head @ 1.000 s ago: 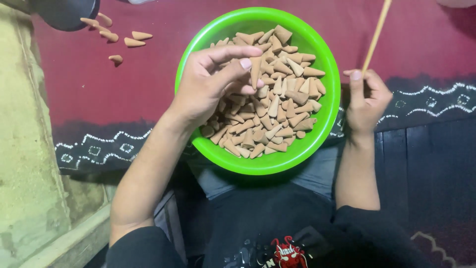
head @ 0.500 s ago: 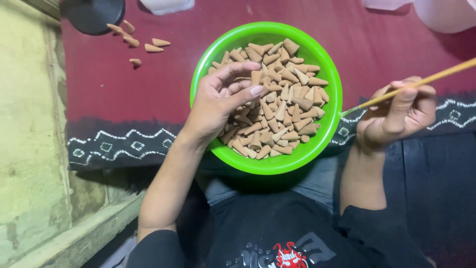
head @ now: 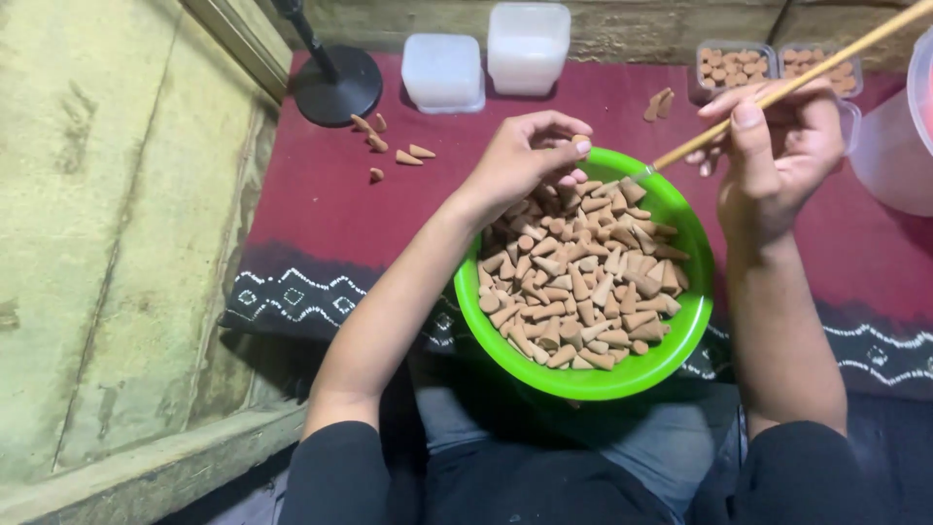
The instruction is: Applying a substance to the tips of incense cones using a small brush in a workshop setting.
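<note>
A bright green bowl [head: 680,345] rests on my lap, heaped with several small tan cones [head: 583,277]. My left hand [head: 530,156] hovers over the bowl's far rim with fingertips pinched together; whether a cone is between them is hidden. My right hand [head: 777,146] grips a thin wooden stick [head: 826,63] that slants from the upper right down to the bowl's far edge, its tip close to my left fingers.
A maroon cloth [head: 321,204] with a white patterned border covers the floor ahead. On it lie loose cones [head: 394,156], a black round stand base [head: 335,83], two white lidded boxes [head: 486,58], and clear trays of cones [head: 768,63]. A pale plank wall [head: 107,224] lies left.
The view has tilted up, showing more of the cloth and boxes. My left hand lifted out of the cones to the far rim. My right hand brought the stick tip down toward it.
</note>
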